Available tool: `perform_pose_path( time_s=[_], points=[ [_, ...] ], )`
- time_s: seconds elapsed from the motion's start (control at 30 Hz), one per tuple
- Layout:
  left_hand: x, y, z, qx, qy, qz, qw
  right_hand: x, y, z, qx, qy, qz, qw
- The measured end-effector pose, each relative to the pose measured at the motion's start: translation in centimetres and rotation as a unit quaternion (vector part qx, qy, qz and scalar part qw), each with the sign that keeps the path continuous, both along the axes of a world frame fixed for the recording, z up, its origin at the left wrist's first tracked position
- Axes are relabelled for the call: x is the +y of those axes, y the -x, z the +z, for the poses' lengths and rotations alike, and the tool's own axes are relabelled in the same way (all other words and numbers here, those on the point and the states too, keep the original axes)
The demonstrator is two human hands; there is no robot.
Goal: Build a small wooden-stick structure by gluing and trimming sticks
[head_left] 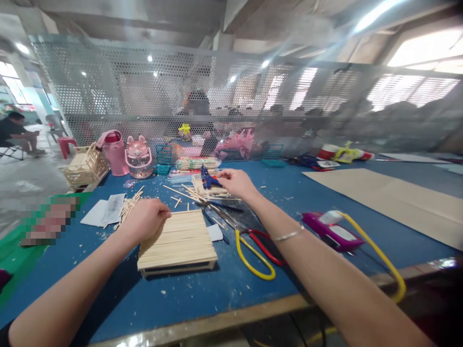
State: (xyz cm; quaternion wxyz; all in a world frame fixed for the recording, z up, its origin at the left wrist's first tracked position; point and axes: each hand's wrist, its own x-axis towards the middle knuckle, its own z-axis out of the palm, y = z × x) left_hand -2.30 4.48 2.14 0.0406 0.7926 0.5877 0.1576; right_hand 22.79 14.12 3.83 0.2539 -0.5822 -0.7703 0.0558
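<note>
Working over a blue table strewn with wood chips, with a brown sheet lying flat at the right. Showing the stick panel near the table's front edge, raised slightly off the surface. Touching its far left corner with the left hand, fingers curled in; cannot tell from this angle whether really gripping. Could skew or loosen the slats by leaning too hard there. Lying right of the panel, partly beneath the right forearm: scissors, liable to be knocked by a low sweep. Farther right, a purple power strip, liable to be jerked by catching its yellow cable. Grasping a blue tool in the fingertips of the right hand, beside loose sticks; could drop it through so slight a hold, or scatter sticks by dragging low.
</note>
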Motion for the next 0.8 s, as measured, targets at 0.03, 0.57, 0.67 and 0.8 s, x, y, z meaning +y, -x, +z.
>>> perform_pose_path(
  time_s=[0.03,0.57,0.67,0.8],
  points=[
    [0.0,-0.1,0.0,-0.002,0.001,0.002,1.000,0.9,-0.2,-0.1,-0.031,-0.008,-0.003,0.999],
    [-0.3,-0.6,0.1,-0.021,0.005,0.000,1.000,5.9,-0.3,-2.0,-0.090,-0.023,-0.014,0.996],
    [-0.3,-0.6,0.1,-0.017,0.002,-0.005,1.000,6.1,-0.9,-1.8,-0.019,-0.006,-0.026,0.999],
    [-0.4,-0.6,0.1,-0.020,0.000,-0.005,1.000,6.3,-1.3,-2.3,0.108,0.056,-0.032,0.992]
  ],
)
